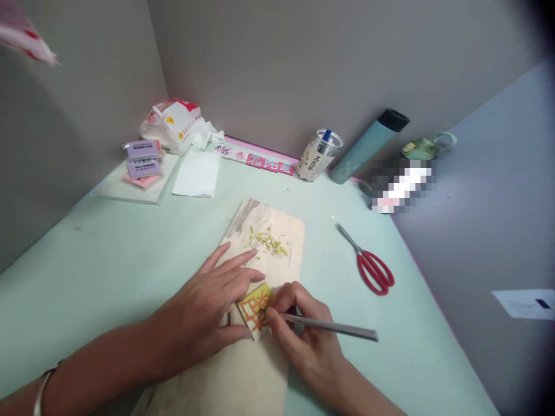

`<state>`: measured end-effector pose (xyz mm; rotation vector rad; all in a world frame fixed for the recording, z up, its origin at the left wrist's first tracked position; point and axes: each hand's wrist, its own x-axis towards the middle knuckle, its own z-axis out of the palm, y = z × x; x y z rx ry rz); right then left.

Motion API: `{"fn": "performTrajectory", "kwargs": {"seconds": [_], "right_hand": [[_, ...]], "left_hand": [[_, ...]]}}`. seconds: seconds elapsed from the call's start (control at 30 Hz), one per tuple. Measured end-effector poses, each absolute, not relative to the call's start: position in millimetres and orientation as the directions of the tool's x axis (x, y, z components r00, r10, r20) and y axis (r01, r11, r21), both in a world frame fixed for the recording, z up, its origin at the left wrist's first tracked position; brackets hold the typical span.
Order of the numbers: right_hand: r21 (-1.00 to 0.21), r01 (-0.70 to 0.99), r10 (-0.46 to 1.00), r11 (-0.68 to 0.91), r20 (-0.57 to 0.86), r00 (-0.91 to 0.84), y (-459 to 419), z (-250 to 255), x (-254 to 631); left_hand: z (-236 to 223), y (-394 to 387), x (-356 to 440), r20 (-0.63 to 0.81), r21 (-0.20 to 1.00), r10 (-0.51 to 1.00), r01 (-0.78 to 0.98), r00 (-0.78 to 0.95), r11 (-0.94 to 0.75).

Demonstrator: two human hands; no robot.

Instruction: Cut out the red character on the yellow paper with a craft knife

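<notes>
Watching from my end, I have a pale green tabletop [130,242] across the view, with a worn wooden board [292,237] lying on it. My left hand [212,297] is spread open, gripping nothing, its thumb and forefinger bracketing the work. My right hand [314,335] is closed in a pencil grip on a slim metal tool [347,328]. The yellow block [252,309] sits tilted on the board between my hands, and red strokes show across its face. I judge the cutting partly done — a scatter of yellow-green shavings [269,242] lies farther up the board, while plenty of yellow remains around the strokes. How much of that should go, I can't say. The tool's tip and the block's right side are lost behind my right fingers, the board's near end runs out of frame, and the cut depth — too fine to read from here.
</notes>
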<state>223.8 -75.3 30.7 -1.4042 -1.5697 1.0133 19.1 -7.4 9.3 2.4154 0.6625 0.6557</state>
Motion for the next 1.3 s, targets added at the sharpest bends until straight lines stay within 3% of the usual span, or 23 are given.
{"fn": "performTrajectory", "kwargs": {"seconds": [0.27, 0.5, 0.8, 0.87, 0.93, 1.0, 1.1, 1.17, 1.3], "right_hand": [[-0.930, 0.365, 0.998, 0.046, 0.026, -0.061, -80.4, 30.0, 222.3], [-0.889, 0.452, 0.996, 0.074, 0.044, -0.077, -85.1, 29.1, 216.2], [-0.883, 0.463, 0.994, 0.081, 0.037, -0.103, -79.5, 34.4, 220.4], [-0.867, 0.477, 0.988, 0.143, 0.096, -0.122, -80.1, 31.3, 220.3], [-0.784, 0.531, 0.947, 0.321, 0.263, -0.184, -81.9, 24.9, 219.8], [-0.615, 0.587, 0.847, 0.527, 0.437, -0.302, -83.8, 17.6, 219.6], [-0.427, 0.610, 0.732, 0.668, 0.527, -0.433, -84.1, 12.0, 220.2], [-0.446, 0.608, 0.743, 0.657, 0.522, -0.419, -82.8, 14.1, 221.1], [-0.699, 0.554, 0.892, 0.452, 0.359, -0.275, -80.1, 26.6, 224.0]], "left_hand": [[12.1, -6.6, 23.1, 0.314, 0.614, 0.563, 0.289, 0.765, -0.735], [9.4, -9.5, 29.9, 0.357, 0.557, 0.648, 0.404, 0.673, -0.726], [11.1, -7.5, 19.6, 0.268, 0.595, 0.629, 0.388, 0.730, -0.704], [11.0, -7.0, 18.2, 0.286, 0.592, 0.627, 0.381, 0.725, -0.711], [10.7, -7.1, 17.7, 0.304, 0.584, 0.628, 0.380, 0.717, -0.717], [10.9, -7.4, 17.7, 0.309, 0.583, 0.630, 0.382, 0.712, -0.718], [11.3, -7.3, 17.8, 0.300, 0.590, 0.631, 0.381, 0.716, -0.712], [11.1, -7.0, 18.1, 0.299, 0.592, 0.631, 0.380, 0.716, -0.711], [9.5, -7.2, 19.7, 0.319, 0.596, 0.642, 0.379, 0.698, -0.708]]}}
